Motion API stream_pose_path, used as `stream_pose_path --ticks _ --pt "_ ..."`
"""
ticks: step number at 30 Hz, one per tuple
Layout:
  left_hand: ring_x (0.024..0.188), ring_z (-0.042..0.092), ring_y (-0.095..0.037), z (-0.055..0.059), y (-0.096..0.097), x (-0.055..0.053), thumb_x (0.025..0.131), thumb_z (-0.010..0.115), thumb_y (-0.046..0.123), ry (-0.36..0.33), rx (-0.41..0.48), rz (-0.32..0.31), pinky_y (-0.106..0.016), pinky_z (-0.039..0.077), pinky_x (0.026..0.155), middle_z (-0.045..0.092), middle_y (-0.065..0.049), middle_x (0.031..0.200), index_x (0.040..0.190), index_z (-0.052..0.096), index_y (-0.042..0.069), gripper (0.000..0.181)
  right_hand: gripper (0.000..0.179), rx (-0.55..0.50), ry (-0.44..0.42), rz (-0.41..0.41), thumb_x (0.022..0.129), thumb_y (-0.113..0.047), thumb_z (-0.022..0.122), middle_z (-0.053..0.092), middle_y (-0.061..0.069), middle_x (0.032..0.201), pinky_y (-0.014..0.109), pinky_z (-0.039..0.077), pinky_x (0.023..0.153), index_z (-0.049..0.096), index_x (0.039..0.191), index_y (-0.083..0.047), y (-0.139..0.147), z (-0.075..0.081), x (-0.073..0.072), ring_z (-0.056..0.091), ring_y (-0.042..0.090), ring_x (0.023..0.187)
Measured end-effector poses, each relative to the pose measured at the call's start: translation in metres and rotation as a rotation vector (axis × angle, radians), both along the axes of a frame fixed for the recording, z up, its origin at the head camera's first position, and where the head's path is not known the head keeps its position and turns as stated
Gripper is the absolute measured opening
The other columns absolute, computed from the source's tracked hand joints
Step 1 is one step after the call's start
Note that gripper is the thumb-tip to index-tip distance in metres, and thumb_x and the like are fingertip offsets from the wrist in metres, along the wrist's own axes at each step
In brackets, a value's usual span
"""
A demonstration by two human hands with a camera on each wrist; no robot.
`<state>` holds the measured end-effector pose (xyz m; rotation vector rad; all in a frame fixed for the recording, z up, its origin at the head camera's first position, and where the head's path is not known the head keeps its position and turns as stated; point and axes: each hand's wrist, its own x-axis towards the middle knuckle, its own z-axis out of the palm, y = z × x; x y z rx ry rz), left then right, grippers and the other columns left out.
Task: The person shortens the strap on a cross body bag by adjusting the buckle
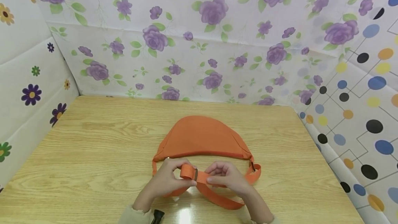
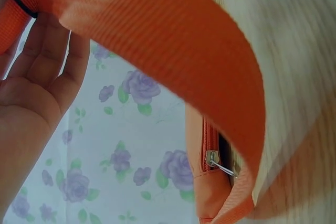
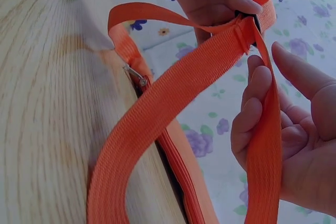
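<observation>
An orange crescent-shaped waist bag (image 1: pixel 202 136) lies on the table, its zipped edge toward me. My left hand (image 1: pixel 168 179) pinches the bag's orange strap (image 1: pixel 222 200) at a dark slider (image 1: pixel 196 174), where the webbing makes a small loop. To the right of the slider, my right hand (image 1: pixel 230 177) holds a stretch of the webbing. In the right wrist view that stretch runs down across the right fingers (image 3: pixel 249 124), which curl behind it, with the thumb apart from the slider. A metal zipper pull (image 2: pixel 212 158) shows at one end of the zip.
A black plastic buckle (image 1: pixel 158 216) is beside the left sleeve (image 1: pixel 135 216) at the near edge of view. The wood-grain table (image 1: pixel 102 148) extends around the bag. Purple-flowered sheeting (image 1: pixel 186 58) stands behind it, with patterned sheets on both sides.
</observation>
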<state>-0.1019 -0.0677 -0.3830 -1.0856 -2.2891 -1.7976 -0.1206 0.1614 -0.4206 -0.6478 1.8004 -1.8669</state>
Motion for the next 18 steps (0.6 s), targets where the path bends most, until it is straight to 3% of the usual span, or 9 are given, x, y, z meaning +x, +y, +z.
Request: stream_pose_path --ticks 12,18 --pt "0.071 0.058 -0.008 -0.003 -0.003 -0.001 0.068 0.074 -0.003 0.031 0.052 -0.025 -0.028 0.048 0.063 0.063 -0.003 0.074 0.086 0.063 0.001 0.021 0.027 0.066 0.017 -0.075 0.082 -0.004 0.063 0.062 0.004 0.083 0.027 0.05 0.06 0.055 0.099 0.016 0.013 0.002 0.002 0.059 0.01 0.068" --pt "0.075 0.059 -0.011 -0.002 -0.004 -0.001 0.069 0.074 -0.002 0.001 0.044 -0.017 -0.029 0.048 0.065 0.064 -0.004 0.077 0.084 0.063 0.003 0.019 0.032 0.068 -0.013 -0.068 0.079 -0.005 0.067 0.061 0.006 0.084 0.024 0.049 0.058 0.057 0.103 0.014 0.018 0.001 0.002 0.056 0.008 0.065"
